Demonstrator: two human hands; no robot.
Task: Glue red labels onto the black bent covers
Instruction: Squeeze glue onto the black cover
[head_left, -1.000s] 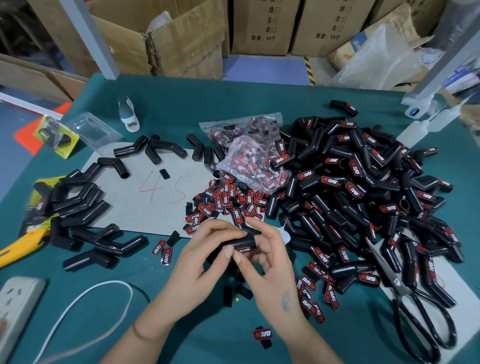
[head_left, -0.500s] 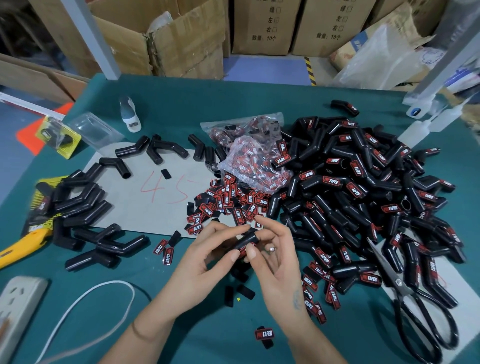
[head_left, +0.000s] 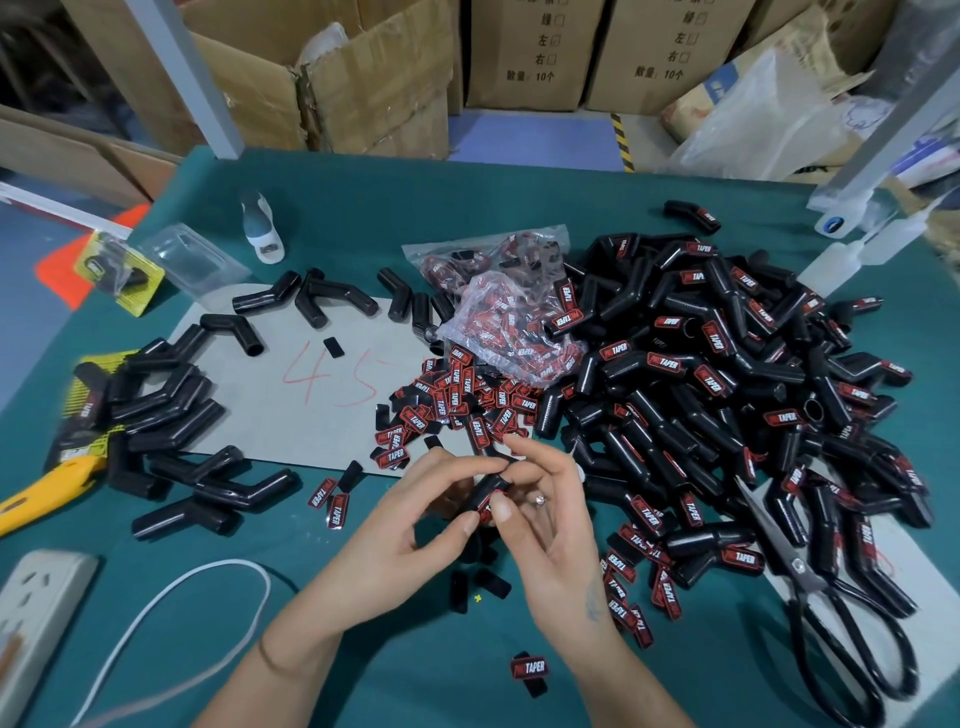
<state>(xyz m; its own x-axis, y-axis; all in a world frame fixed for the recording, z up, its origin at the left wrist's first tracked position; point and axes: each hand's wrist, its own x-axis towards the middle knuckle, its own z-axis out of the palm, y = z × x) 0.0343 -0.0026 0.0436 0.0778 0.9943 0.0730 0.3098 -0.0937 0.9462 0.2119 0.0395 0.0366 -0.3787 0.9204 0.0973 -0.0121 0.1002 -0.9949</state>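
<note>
We hold one black bent cover (head_left: 488, 491) just below frame centre, above the green table (head_left: 363, 208). Left hand (head_left: 410, 540) pinches its lower end; right hand (head_left: 545, 519) thumb presses a red label (head_left: 487, 512) against it, other fingers fanned. We judge the cover light, stiff and glossy, so slippery: best gripped at both ends, clear of the glued face. Loose labels (head_left: 452, 400) at 12 o'clock read "TAPER". Labelled covers (head_left: 727, 384) are piled at 2 o'clock, bare covers (head_left: 171, 410) at 9 o'clock. The grey sheet (head_left: 291, 415) bears a red "45". Cartons (head_left: 535, 52) at 12 o'clock read "10". Scissors (head_left: 831, 613) lie at 4 o'clock.
</note>
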